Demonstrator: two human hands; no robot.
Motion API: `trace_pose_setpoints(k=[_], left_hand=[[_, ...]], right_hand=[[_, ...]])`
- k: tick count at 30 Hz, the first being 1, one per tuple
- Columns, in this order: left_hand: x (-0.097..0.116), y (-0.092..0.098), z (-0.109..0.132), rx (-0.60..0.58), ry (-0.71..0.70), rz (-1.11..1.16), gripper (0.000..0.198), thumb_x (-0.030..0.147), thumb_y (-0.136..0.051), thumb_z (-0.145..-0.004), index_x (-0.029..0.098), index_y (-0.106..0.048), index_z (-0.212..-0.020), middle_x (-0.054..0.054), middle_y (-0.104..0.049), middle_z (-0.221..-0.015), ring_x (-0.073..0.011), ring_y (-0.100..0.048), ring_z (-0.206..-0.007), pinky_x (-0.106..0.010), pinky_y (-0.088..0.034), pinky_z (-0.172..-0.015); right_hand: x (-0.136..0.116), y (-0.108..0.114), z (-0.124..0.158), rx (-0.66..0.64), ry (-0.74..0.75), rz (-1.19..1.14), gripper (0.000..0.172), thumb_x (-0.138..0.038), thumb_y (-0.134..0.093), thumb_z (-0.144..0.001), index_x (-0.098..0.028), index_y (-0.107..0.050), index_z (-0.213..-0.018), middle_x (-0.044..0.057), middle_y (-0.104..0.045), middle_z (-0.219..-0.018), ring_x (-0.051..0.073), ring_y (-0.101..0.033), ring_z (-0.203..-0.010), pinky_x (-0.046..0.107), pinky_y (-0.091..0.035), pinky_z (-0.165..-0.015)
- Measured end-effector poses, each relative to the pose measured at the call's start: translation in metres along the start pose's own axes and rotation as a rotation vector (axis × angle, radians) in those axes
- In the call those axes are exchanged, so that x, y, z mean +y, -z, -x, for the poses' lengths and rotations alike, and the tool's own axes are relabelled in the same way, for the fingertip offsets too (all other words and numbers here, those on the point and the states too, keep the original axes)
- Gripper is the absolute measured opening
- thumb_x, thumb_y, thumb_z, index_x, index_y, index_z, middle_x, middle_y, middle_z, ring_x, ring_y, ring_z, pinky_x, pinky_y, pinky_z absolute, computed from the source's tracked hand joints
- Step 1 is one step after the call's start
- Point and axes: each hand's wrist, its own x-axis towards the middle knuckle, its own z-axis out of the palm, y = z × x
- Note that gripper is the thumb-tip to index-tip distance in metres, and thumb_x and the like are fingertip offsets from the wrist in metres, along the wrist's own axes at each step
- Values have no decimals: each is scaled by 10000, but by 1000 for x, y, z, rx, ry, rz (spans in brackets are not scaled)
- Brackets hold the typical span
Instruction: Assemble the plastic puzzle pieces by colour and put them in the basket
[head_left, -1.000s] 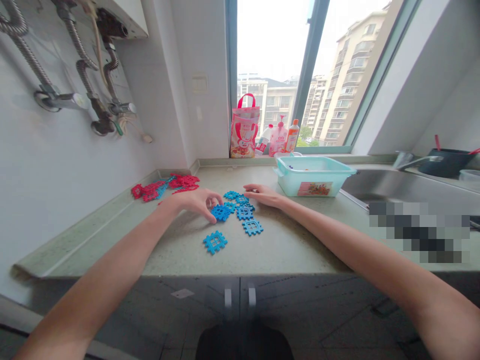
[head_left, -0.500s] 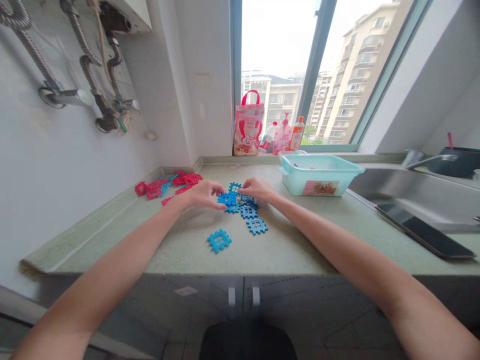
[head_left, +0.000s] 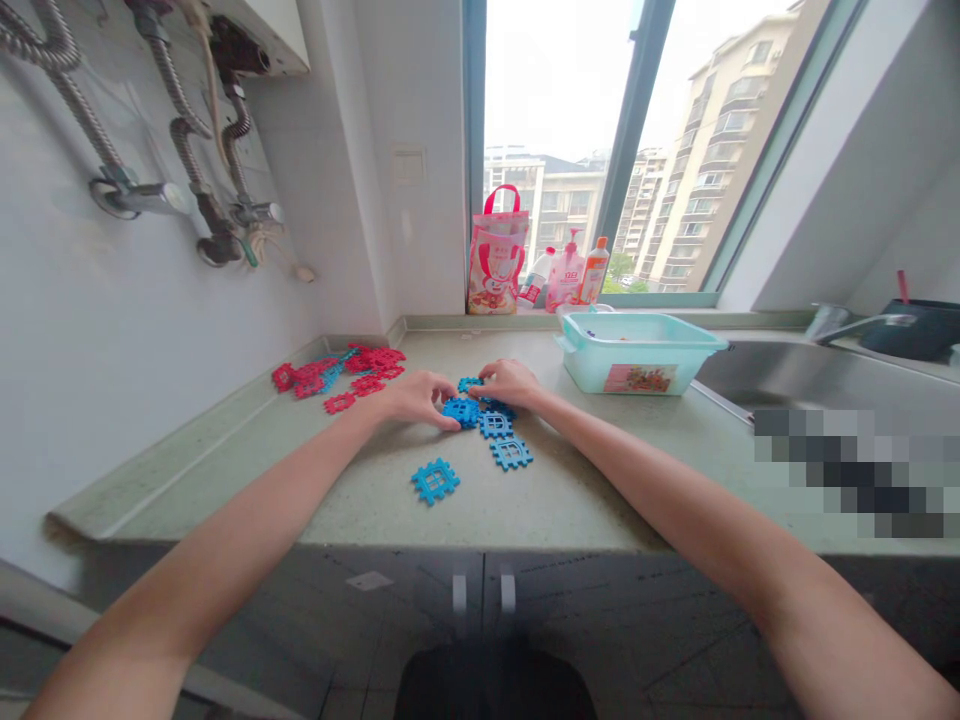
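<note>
My left hand (head_left: 421, 398) grips dark blue notched plastic building tiles (head_left: 460, 412) between thumb and fingers, close to the counter. Right beside it, my right hand (head_left: 511, 384) has its fingers closed at the edge of a blue window tile (head_left: 469, 384); the fingertips partly hide it. Under and in front of the right hand lie more blue tiles, among them an arched window tile (head_left: 496, 425) and a lighter blue window tile (head_left: 511, 453). A single turquoise window tile (head_left: 435, 481) lies apart, nearer the counter's front edge.
Red notched tiles (head_left: 367, 384), mixed with some blue ones, are heaped at the back left. A mint plastic tub (head_left: 585, 368) stands behind my right arm, beside the steel sink (head_left: 795, 375). A pink bag (head_left: 498, 265) and several bottles line the windowsill.
My left hand has lowered its blue tiles slightly toward the counter. The right hand's fingers have moved a little left, over the rear blue tile.
</note>
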Motion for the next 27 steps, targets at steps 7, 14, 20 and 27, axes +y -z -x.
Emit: trace_pose_setpoints(k=[7,14,20,27], left_hand=[[-16,6,5,20,86,38,505,588,-840,-646,176,-789,-934,-17,-702,-808,-180,-607,-740,-282,-404,-639],[-30,10,10,139,124,-4,477,561,-821,-649,164,-802,-914,-20,-706,-777,-176,-599,-709,-286,-396,-621],[-16,1,5,192,87,-19,572,591,-838,-610,156,-799,-979,-46,-716,-831,-181,-612,-726,-287,-433,-650],[25,36,26,-199,-7,69,473,585,-840,-686,200,-808,-960,-4,-726,-820,-175,-636,-760,-264,-438,-677]], right_hand=[[43,34,19,-120,31,-300,391,-492,-770,-909,-174,-802,-1134,113,-810,-1114,258,-756,-1030,306,-568,-878],[47,40,35,-151,69,-141,469,-582,-793,-864,-183,-798,-1110,114,-795,-1136,273,-735,-1060,333,-555,-908],[34,44,33,-193,145,-28,501,-621,-688,-928,-182,-819,-1130,130,-792,-1156,292,-726,-1065,359,-541,-945],[47,45,31,-237,148,-90,432,-519,-712,-916,-216,-813,-1207,102,-781,-1244,301,-720,-1131,367,-549,-1002]])
